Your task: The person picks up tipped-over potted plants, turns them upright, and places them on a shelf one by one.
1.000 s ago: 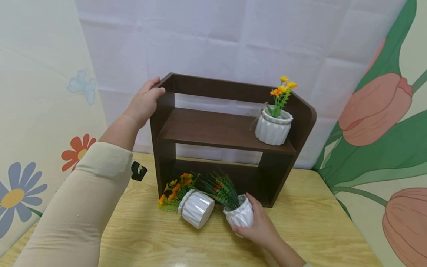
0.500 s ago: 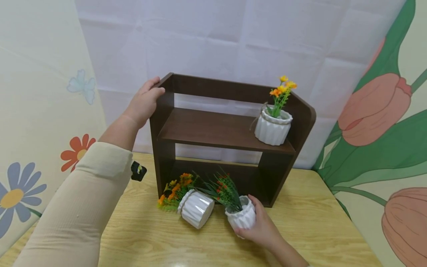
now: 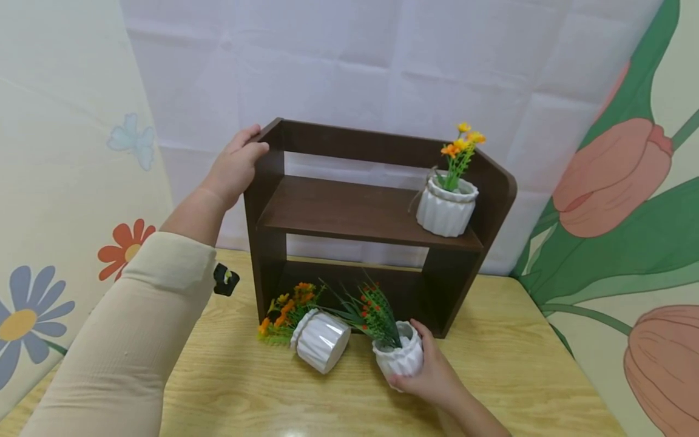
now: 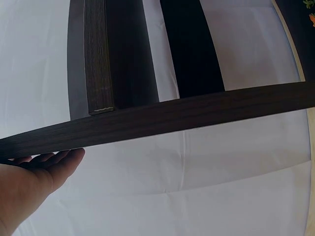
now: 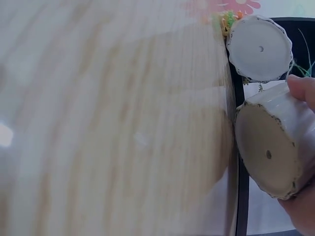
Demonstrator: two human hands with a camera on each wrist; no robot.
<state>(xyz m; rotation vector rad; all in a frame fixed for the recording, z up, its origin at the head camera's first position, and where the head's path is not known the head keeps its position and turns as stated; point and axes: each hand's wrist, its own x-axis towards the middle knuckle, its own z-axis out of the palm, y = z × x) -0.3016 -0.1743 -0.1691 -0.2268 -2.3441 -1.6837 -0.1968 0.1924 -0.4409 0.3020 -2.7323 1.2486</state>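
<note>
My right hand (image 3: 434, 373) grips a white fluted flower pot (image 3: 401, 361) with grassy green leaves and small red blooms, tilted to the left. Its round base with a small hole faces the right wrist view, where the held pot (image 5: 268, 147) lies under my fingers. Left of it, another white pot (image 3: 321, 341) with orange flowers (image 3: 295, 306) lies on its side. My left hand (image 3: 232, 167) rests with extended fingers against the upper left side of a dark brown two-tier shelf (image 3: 371, 230); the left wrist view shows fingertips at its side panel (image 4: 147, 123).
A third white pot (image 3: 446, 209) with yellow-orange flowers stands upright at the right end of the upper shelf. The shelf stands on a wood-grain table (image 3: 240, 388) before a white cloth. A small black object (image 3: 225, 279) appears beside my left sleeve.
The pot in my right hand has shifted slightly to the right, its plant turning a little more upright. My left hand stays at the shelf, and the other pots have not moved.
</note>
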